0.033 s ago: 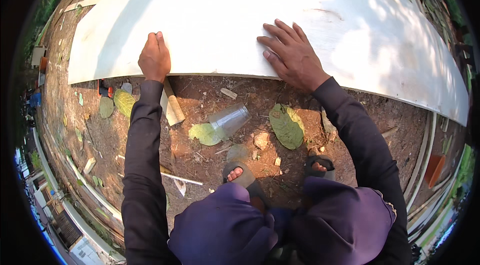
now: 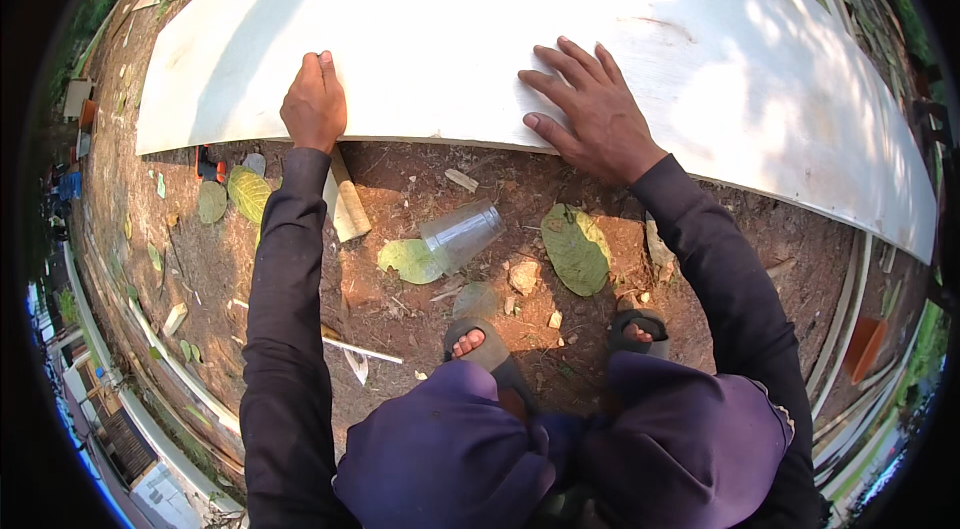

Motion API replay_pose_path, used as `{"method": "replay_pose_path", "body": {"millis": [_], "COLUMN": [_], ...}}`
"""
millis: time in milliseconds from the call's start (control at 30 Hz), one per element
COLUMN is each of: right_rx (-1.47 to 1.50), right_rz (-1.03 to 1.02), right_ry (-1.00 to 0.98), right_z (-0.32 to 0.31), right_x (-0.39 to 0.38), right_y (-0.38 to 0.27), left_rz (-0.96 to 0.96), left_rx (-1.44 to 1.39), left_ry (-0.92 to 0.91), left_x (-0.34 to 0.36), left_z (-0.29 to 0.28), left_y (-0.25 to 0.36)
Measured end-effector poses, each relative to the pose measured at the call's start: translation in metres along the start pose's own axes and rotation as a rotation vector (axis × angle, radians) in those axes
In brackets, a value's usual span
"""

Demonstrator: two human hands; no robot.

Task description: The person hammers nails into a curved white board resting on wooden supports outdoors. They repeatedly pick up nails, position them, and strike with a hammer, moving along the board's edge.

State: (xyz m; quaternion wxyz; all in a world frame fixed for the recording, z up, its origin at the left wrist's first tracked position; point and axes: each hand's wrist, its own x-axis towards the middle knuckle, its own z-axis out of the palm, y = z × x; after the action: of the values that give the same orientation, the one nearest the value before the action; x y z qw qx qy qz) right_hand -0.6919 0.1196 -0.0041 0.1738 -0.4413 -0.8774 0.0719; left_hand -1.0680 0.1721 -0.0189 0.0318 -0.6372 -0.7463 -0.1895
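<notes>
Board point(image 2: 450, 49): broad white sheet, my landmark; lies beneath both grips.
Left grip point(image 2: 314, 107): clenched, over the board's near edge; I cannot tell whether it encloses anything.
Right grip point(image 2: 600, 124): released, fingers spread on the board.
Clear cup point(image 2: 468, 234): on its side, ground this side of the board, overlapping a green leaf point(image 2: 402, 260).
Wood strip point(image 2: 348, 204): juts from under the board.

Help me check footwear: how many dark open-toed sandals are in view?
2: one dark grey open-toed sandal on the person's left foot, another on the right foot. Others may be hidden beneath the large, flat white board.
</notes>
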Motion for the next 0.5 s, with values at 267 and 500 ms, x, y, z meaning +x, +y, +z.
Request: {"method": "replay_pose_path", "body": {"millis": [267, 500], "right_rx": [-0.191, -0.333], "right_rz": [-0.073, -0.049], "right_ry": [-0.183, -0.208], "right_z": [-0.006, -0.006], "right_x": [0.003, 0.002], "right_y": [-0.01, -0.021], "left_rz": [0.016, -0.186], "left_rx": [-0.074, -0.553], "left_ry": [0.141, 0.147], "left_x": [-0.009, -0.087], "left_z": [-0.001, -0.017], "left_y": [0.001, 0.07]}}
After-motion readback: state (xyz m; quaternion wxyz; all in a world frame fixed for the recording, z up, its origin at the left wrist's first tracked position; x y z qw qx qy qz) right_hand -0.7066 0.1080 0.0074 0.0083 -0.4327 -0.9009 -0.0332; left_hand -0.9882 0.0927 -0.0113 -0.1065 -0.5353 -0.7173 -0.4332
